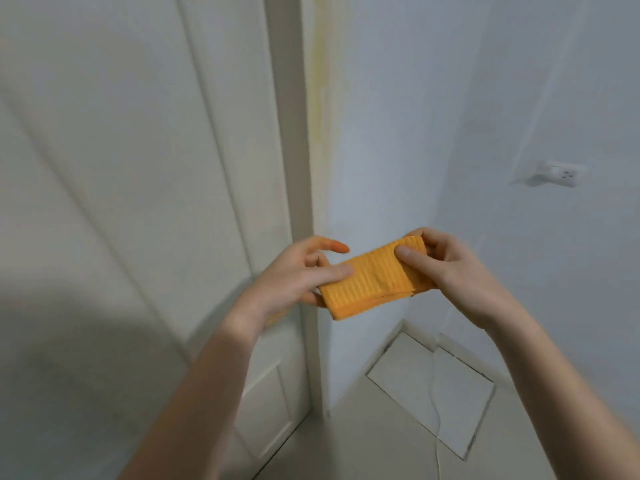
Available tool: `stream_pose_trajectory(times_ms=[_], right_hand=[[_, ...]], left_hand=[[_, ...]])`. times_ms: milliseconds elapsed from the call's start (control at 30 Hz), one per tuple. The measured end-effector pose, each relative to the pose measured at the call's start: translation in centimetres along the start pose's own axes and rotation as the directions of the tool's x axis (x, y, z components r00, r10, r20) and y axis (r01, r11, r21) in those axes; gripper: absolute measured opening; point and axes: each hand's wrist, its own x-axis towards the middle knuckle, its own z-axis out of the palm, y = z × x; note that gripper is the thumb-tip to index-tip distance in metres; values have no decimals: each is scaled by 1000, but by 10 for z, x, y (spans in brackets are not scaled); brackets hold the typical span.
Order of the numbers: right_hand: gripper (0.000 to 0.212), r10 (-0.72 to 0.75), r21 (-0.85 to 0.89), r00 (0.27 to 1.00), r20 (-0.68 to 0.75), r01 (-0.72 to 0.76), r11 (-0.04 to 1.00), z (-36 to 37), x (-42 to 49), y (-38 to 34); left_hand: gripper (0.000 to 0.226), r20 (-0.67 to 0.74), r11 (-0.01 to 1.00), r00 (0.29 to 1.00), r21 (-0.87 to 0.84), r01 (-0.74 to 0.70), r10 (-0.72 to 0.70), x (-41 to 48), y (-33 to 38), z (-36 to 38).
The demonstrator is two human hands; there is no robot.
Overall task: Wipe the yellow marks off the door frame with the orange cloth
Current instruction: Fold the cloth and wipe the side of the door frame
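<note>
both hands, left hand (294, 271) and right hand (457, 268), pinch folded orange cloth (375, 278); yellow marks (320, 74) above.

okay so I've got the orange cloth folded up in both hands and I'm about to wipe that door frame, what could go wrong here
The yellow marks run high up the door frame, well above the orange cloth; the top may be missed. The left hand and right hand pinch only the cloth's ends, so the fold could slip open. A white cord lies on the floor by your feet and might trip you.
</note>
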Motion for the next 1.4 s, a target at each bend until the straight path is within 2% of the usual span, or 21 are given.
stream_pose_trajectory(times_ms=[100, 167, 300, 367, 400, 467, 533, 600, 733, 867, 933, 967, 1000, 1100, 1167, 1200, 1267, 1400], right_hand=[[16, -60, -26, 984, 168, 65, 998, 31, 9, -14], [13, -86, -4, 962, 258, 90, 996, 54, 10, -24], [16, -134, 95, 935, 329, 108, 990, 101, 4, -33], [19, -229, 84, 916, 328, 213, 973, 138, -3, -38], [21, -293, 62, 902, 315, 289, 955, 153, -9, -39], [28, -463, 4, 826, 322, 487, 873, 194, -22, -44], [36, -620, -63, 716, 319, 669, 740, 229, -34, -47], [39, -729, -102, 610, 311, 784, 613, 257, -40, -49], [34, -842, -98, 473, 262, 880, 464, 310, -54, -63], [35, -869, -80, 427, 250, 904, 421, 358, -77, -78], [40, -862, -22, 429, 269, 898, 440, 378, -96, -87], [40, -848, 25, 460, 262, 875, 483, 384, -105, -91], [38, -821, 89, 519, 239, 830, 550, 401, -118, -99], [32, -623, 270, 768, 148, 575, 772, 424, -135, -115], [49, -457, 399, 849, 265, 335, 853, 448, -144, -134], [53, -394, 433, 850, 350, 226, 872, 459, -147, -142], [40, -345, 470, 820, 457, 106, 876, 477, -150, -154], [14, -384, 535, 809, 445, 104, 839, 503, -157, -169]], left_hand=[[20, 51, 997, 997, 66, 51, -55, -33, -9, -8], [13, -3, 996, 998, 63, 56, -56, -57, -17, -12], [29, -283, 995, 959, 87, 40, -14, -97, -36, -30], [32, -449, 996, 893, 71, 46, -9, -123, -41, -46], [25, -504, 998, 863, 48, 49, -18, -132, -41, -52], [9, -599, 999, 800, -2, 40, -33, -163, -38, -69], [22, -632, 999, 774, -44, 6, -32, -192, -36, -88], [27, -650, 995, 760, -91, -48, -23, -219, -33, -103], [29, -651, 971, 759, -201, -132, -31, -272, -26, -137], [27, -665, 936, 746, -286, -203, -41, -321, -29, -168], [33, -692, 952, 722, -225, -206, -8, -345, -35, -180], [37, -715, 966, 699, -169, -195, 16, -353, -37, -183], [40, -744, 976, 668, -116, -183, 37, -373, -40, -190], [31, -804, 989, 587, 4, -146, 90, -400, -43, -196], [26, -825, 989, 550, 63, -133, 127, -427, -41, -204], [25, -831, 988, 538, 82, -134, 141, -439, -40, -207], [23, -847, 983, 501, 133, -123, 177, -456, -35, -211], [21, -890, 972, 393, 233, -41, 230, -483, -27, -214]])
